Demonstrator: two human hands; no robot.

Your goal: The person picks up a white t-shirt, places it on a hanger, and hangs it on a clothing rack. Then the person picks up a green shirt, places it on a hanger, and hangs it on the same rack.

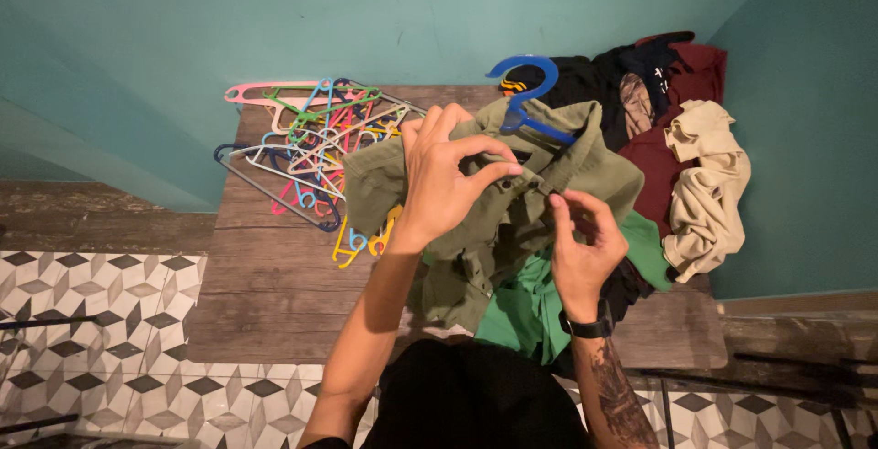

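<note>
An olive green shirt (585, 175) hangs on a blue plastic hanger (526, 83) above a low wooden table (274, 275). My left hand (448, 175) pinches the shirt's front just below the collar, fingers closed on the cloth. My right hand (581, 243), with a black watch at the wrist, grips the shirt's front edge a little lower and to the right. A bright green garment (521, 307) lies under the shirt.
A tangled pile of coloured plastic hangers (311, 147) lies on the table's far left. Heaped clothes, dark red (690, 83), black (585, 79) and beige (704, 184), fill the far right corner against teal walls. Patterned floor tiles (101, 321) surround the table.
</note>
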